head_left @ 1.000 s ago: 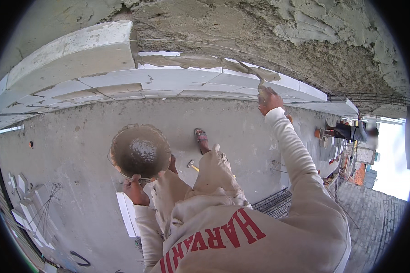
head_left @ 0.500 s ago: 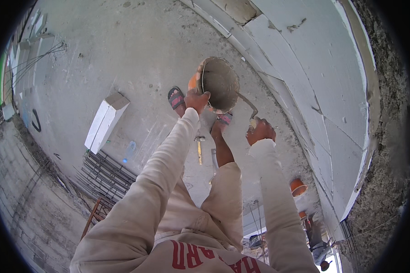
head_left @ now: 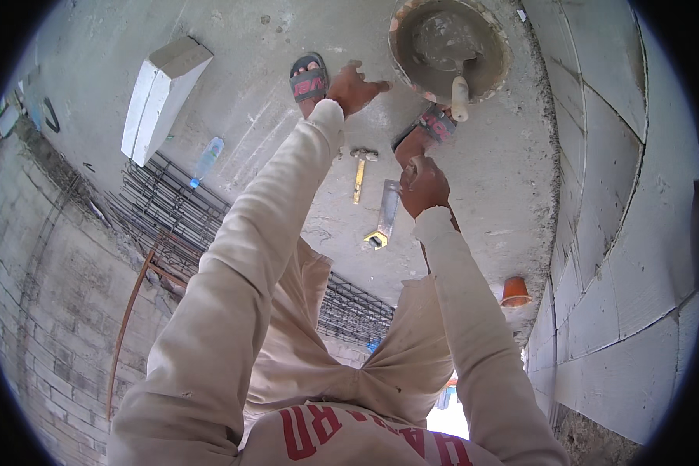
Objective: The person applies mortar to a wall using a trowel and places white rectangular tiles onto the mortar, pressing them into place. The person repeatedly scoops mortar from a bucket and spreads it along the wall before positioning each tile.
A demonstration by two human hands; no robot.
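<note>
A mortar bucket (head_left: 502,84) stands on the floor at the upper right, its inside coated with wet grey mortar. Resting in it is a trowel (head_left: 460,97), its pale handle leaning over the near rim. My left hand (head_left: 356,89) hovers left of the bucket, apart from it, beside my left sandal (head_left: 309,75). Its index finger stretches toward the bucket and it holds nothing. Below the bucket, my right hand (head_left: 425,185) is near my right foot, with fingers curled in and nothing visible in them.
Between my feet lie a yellow-handled hammer (head_left: 359,175) and a flat metal tool with a yellow handle (head_left: 387,206). To the left are white blocks (head_left: 163,93), a plastic bottle (head_left: 208,159) and steel rebar (head_left: 171,198). A block wall (head_left: 606,171) and small orange bucket (head_left: 515,292) are right.
The bucket, earlier held tilted by my left hand, now stands on the floor. The trowel has left my right hand and sits in it. Both hands have drawn away, and my view has shifted.
</note>
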